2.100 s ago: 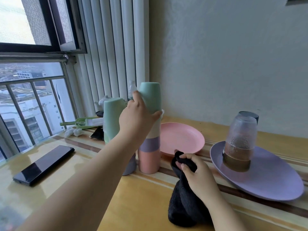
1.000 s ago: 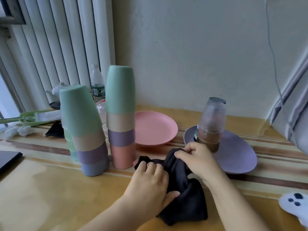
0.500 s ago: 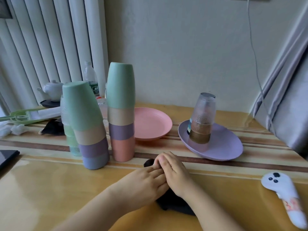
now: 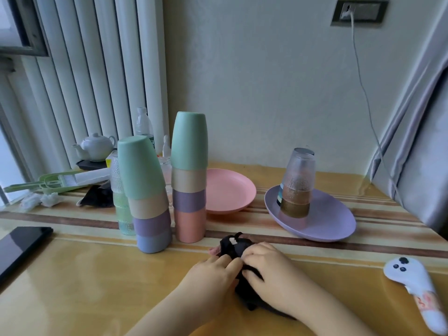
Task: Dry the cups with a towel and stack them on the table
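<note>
Both hands (image 4: 244,270) on blk towel (image 4: 234,246).

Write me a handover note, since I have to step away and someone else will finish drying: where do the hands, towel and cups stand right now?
Left hand and right hand: both on the black towel, bunched on the table; fingers curl into it.
Done: two stacks of upside-down coloured cups, the nearer stack leaning, the taller stack upright beside it.
Left: the clear cup, upside down on the purple plate, looks fogged and is not yet stacked. Another clear cup stands behind the nearer stack.
</note>
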`<state>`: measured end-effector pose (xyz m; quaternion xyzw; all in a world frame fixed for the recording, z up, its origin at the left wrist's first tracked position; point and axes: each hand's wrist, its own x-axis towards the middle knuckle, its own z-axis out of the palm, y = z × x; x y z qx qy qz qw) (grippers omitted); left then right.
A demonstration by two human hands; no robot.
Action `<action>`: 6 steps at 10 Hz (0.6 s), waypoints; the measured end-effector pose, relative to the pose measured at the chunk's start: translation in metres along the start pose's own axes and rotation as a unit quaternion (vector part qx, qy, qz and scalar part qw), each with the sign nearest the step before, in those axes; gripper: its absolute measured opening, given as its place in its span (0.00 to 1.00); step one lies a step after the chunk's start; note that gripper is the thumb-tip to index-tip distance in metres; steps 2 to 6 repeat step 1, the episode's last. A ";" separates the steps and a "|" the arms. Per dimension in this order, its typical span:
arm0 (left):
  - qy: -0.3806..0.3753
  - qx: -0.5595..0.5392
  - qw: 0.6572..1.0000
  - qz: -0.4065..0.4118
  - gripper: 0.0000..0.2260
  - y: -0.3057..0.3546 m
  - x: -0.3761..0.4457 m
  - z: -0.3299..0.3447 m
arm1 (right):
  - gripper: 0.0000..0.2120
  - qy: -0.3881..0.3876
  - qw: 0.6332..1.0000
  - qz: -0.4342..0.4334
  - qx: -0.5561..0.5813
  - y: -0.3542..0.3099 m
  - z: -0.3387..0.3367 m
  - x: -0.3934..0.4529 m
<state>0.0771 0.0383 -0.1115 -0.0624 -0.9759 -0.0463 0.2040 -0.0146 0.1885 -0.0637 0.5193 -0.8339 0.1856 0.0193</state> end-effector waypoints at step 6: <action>-0.014 0.017 1.000 0.006 0.11 -0.003 -0.009 -0.010 | 0.11 0.097 0.983 0.059 0.144 -0.007 -0.058 -0.023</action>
